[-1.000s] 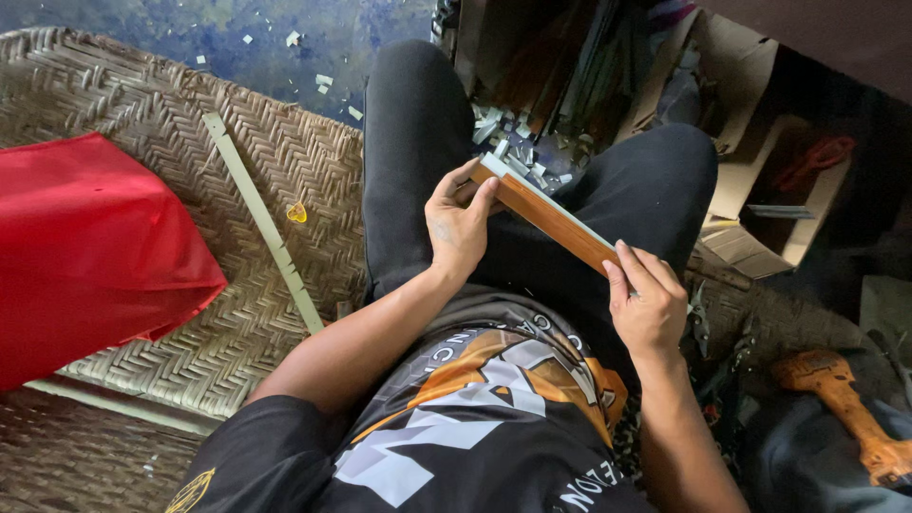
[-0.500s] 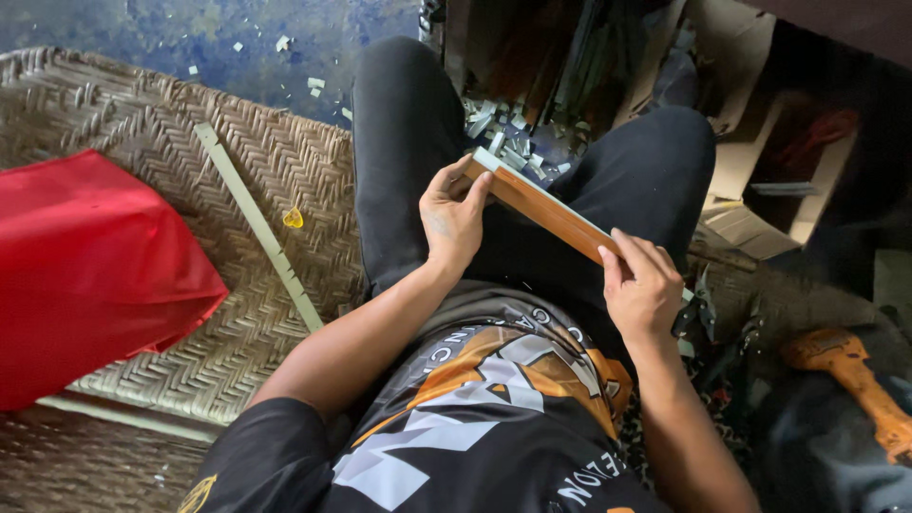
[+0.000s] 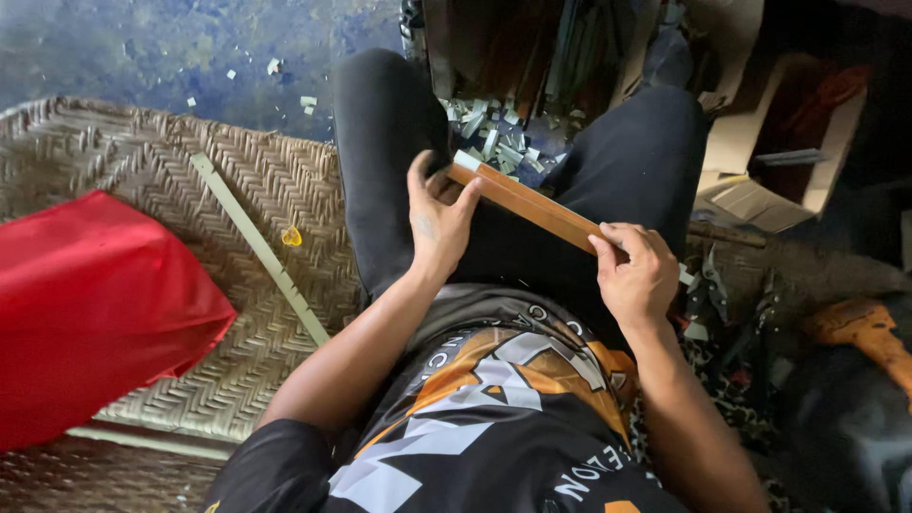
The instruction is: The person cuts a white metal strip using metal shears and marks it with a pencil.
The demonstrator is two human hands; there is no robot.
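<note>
While gripped at both ends, wooden strip point(image 3: 532, 204) spans the centre of the frame on a slant, upper end toward upper centre, lower end toward centre right, above the lap in black trousers point(image 3: 380, 142). Left hand point(image 3: 439, 220) closed around the upper end, thumb on top, fingers curled beneath; strip runs out from that grip down and to the right. Right hand point(image 3: 638, 275) closed over the lower end, fingers wrapped across the top face, hiding the tip. Middle stretch of the strip bare between the two grips. Beyond the upper end, pale cut scraps point(image 3: 494, 142) scattered between the knees. At left of frame, woven mat point(image 3: 142, 171) with a long pale stick point(image 3: 261, 252) lying diagonally, a small yellow piece point(image 3: 292, 236) just beside it, red cloth point(image 3: 90, 309) at lower left.
</note>
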